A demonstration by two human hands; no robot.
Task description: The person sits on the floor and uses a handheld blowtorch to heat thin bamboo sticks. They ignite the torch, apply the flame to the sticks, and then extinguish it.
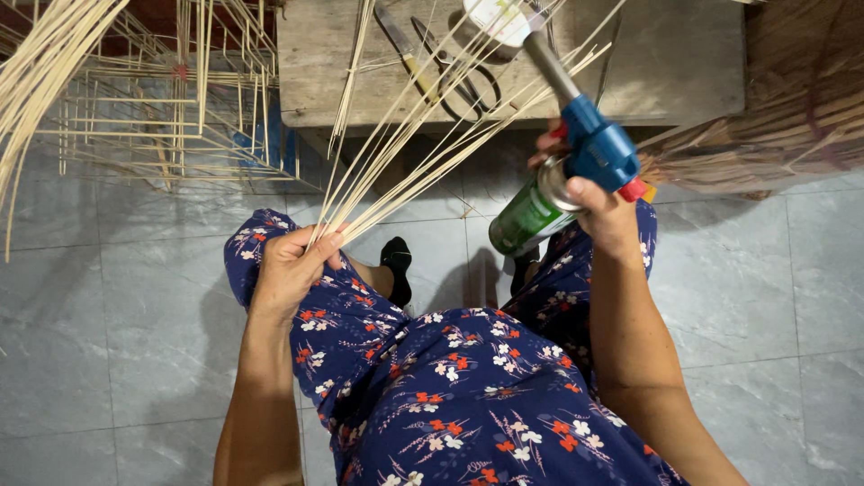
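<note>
Gripping a fan of thin bamboo strips point(423, 117), the left hand point(292, 265) pinches their lower ends closed above the knee. The right hand point(598, 211) is wrapped around a green gas canister point(526, 220) with a blue torch head point(598, 148). Ahead, scissors point(463, 76) lie on a wooden bench point(684, 63); a bamboo frame point(171, 99) stands left.

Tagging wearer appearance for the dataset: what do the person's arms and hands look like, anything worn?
Both forearms are bare: no sleeves reach them in view. The left hand and right hand show no gloves, and no rings, watch or bracelets are visible. The only clothing in view is a navy garment with red and white flower print over the lap.
</note>
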